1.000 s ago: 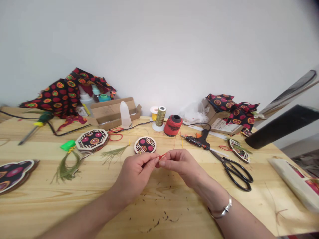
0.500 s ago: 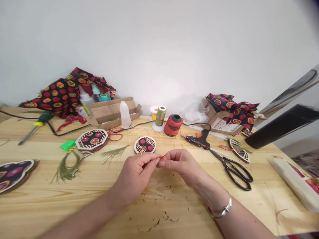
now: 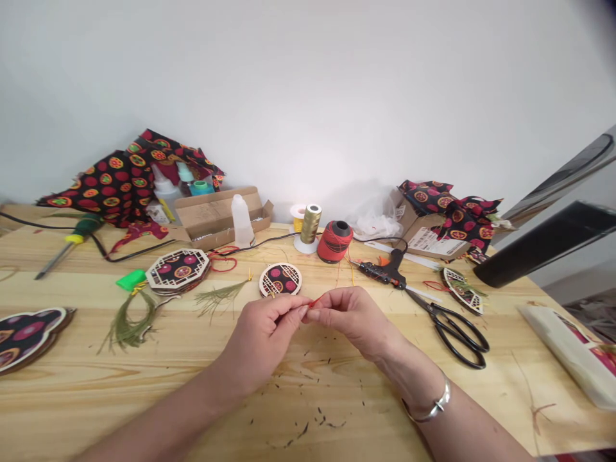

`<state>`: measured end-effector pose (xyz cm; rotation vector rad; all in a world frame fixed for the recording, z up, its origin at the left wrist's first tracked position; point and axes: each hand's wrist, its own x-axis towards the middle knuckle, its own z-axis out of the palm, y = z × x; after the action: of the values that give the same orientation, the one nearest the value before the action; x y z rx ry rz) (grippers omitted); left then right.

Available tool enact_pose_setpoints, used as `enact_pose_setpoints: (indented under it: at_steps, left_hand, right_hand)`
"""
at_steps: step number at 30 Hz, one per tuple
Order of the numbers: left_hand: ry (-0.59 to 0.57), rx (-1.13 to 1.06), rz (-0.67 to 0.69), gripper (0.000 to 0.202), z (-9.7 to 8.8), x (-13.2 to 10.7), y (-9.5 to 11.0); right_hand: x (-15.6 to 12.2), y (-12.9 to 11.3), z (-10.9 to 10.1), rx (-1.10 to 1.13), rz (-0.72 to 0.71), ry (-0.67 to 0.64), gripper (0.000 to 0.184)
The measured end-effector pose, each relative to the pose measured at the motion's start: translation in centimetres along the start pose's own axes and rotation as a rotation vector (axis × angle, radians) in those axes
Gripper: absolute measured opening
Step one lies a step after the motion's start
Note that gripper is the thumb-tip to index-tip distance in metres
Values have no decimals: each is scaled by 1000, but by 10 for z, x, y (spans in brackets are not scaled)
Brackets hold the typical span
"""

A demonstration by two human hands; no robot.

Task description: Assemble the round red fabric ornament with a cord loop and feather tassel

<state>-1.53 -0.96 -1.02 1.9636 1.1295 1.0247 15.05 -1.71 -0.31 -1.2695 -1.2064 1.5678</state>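
Note:
A short bit of red cord (image 3: 315, 301) shows between my fingertips, most of it hidden by the fingers. My left hand (image 3: 269, 333) pinches it with thumb and forefinger. From the other side my right hand (image 3: 353, 321), a silver bangle on its wrist, grips the cord too, and the fingertips of both hands meet. Just behind my left hand lies a round wooden-framed ornament (image 3: 280, 280) with patterned dark fabric. A cone of red thread (image 3: 335, 242) stands farther back, beside a gold-green thread spool (image 3: 312, 224).
Black scissors (image 3: 459, 333) and a glue gun (image 3: 385, 273) lie to the right. An octagonal ornament (image 3: 178, 269), a green tassel (image 3: 129, 321) and a screwdriver (image 3: 67, 244) are at left. A white bottle (image 3: 242, 221) stands by an open cardboard box (image 3: 212, 221). Dark scraps dot the tabletop.
Almost nothing differs. Both hands keep the same place and pinch, with the red cord still between the fingertips.

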Motion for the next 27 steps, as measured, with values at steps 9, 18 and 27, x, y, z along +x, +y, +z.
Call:
enact_pose_setpoints:
  at_steps: [9, 18, 27]
  left_hand:
    - [-22, 19, -7, 21, -1, -2, -2]
    - [-6, 43, 24, 20, -1, -1, -1]
    - [-5, 16, -10, 22, 0, -3, -3]
  right_hand:
    - [1, 2, -1, -9, -16, -4, 21]
    - [0, -1, 0, 14, 0, 27, 19]
    - [0, -1, 0, 53, -18, -3, 21]
